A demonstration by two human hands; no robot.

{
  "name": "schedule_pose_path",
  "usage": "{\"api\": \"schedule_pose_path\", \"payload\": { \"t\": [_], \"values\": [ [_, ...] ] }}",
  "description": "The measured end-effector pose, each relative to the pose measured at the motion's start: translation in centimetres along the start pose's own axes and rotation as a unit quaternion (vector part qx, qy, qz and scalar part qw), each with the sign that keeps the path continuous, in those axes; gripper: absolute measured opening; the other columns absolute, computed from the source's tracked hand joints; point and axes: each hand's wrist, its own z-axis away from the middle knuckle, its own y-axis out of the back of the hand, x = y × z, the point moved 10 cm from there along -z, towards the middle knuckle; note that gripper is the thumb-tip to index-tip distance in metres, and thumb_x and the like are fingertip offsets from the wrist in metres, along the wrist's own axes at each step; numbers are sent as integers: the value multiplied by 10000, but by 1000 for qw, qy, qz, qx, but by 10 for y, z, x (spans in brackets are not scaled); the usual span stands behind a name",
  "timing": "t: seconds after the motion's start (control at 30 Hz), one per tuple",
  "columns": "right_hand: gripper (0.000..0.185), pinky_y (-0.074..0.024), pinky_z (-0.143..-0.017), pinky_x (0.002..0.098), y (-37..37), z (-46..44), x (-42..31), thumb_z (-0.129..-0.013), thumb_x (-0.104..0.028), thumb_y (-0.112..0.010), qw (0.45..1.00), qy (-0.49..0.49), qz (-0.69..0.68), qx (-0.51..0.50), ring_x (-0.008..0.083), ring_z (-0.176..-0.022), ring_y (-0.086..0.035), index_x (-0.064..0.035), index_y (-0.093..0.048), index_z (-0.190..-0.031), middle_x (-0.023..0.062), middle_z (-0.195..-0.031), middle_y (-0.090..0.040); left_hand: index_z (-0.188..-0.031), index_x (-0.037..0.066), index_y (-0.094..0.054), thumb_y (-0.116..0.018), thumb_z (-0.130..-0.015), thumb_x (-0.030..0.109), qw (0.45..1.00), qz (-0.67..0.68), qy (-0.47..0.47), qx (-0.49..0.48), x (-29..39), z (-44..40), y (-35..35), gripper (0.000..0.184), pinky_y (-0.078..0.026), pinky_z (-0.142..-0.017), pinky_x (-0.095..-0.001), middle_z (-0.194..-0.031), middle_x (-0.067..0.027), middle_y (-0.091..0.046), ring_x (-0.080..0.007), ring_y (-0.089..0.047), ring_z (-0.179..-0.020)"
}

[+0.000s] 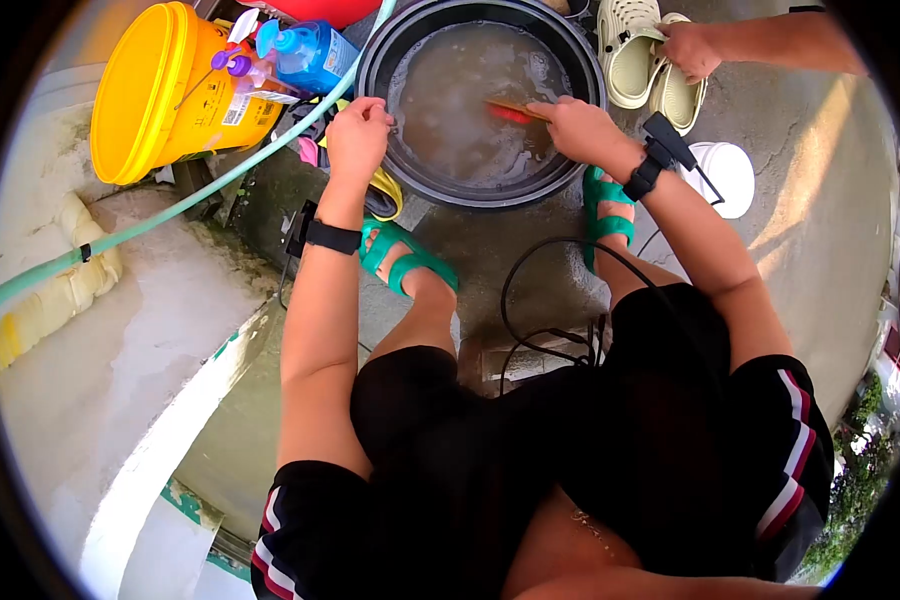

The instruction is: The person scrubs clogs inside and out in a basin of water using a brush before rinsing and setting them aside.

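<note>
A large black basin (375,150) holds cloudy, foamy water. My right hand (580,130) is closed round the wooden handle of a scrub brush (510,108), whose red bristles point down at the water. At the basin's left rim is my left hand (358,138), fingers curled in against the edge; the fingertips are partly hidden. Right of the basin lie two beige clogs, one nearer (630,65) and one farther right (679,104). Another person's hand (692,50) reaches in from the right and touches them.
A yellow bucket (135,95) lies tipped at the left, beside a blue spray bottle (315,55). A pale green hose (185,205) runs past the basin's left. Near my feet in green sandals (415,262) are a black cable (505,290) and a white round container (727,180).
</note>
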Motion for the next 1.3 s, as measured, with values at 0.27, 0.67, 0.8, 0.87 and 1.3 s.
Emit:
{"api": "schedule_pose_path", "payload": {
  "t": [0.27, 0.67, 0.8, 0.87, 1.3],
  "values": [
    [491, -446, -550, 201, 28, 17, 21, -986, -129, -495, 893, -190, -406, -41, 46, -661, -559, -68, -469, -1472, 17, -948, -692, -1103, -52, -674, -488, -973, 73, 971, 230, 66, -30, -20, 31, -11, 259, -552, -719, -286, -861, -116, -738, -154, -693, -740],
    [460, -540, -732, 265, 6, 17, -97, -1026, -185, -517, 762, -63, -632, -127, 149, -852, -658, -17, -451, -1449, 112, -1075, -699, -1166, 7, -625, -587, -1002, 184, 854, 454, 86, -239, 47, 72, -101, 244, -519, -765, -271, -1062, -110, -720, -164, -683, -902],
    [430, -535, -855, 301, 1, 12, -122, -1026, -211, -527, 860, 20, -500, -99, 189, -957, -674, -26, -507, -1413, 97, -1088, -704, -1148, 21, -550, -594, -990, 113, 803, 581, 92, -96, 52, 65, -63, 188, -543, -764, -318, -979, -103, -689, -196, -672, -871],
    [409, -522, -900, 305, 26, 11, -113, -1025, -215, -531, 909, 34, -411, -57, 192, -1001, -672, -35, -538, -1393, 88, -1088, -705, -1139, 32, -530, -587, -982, 65, 839, 538, 69, -33, 26, 53, -18, 170, -553, -747, -335, -947, -98, -669, -192, -668, -797],
    [313, -516, -828, 252, 27, 24, 48, -1021, -69, -467, 875, -114, -455, 122, 122, -934, -670, -11, -635, -1279, 70, -1080, -708, -1059, -28, -531, -780, -811, 248, 898, -51, 310, 308, -289, 182, 71, 447, -519, -599, -337, -768, -97, -634, -189, -627, -628]
  ]
}}
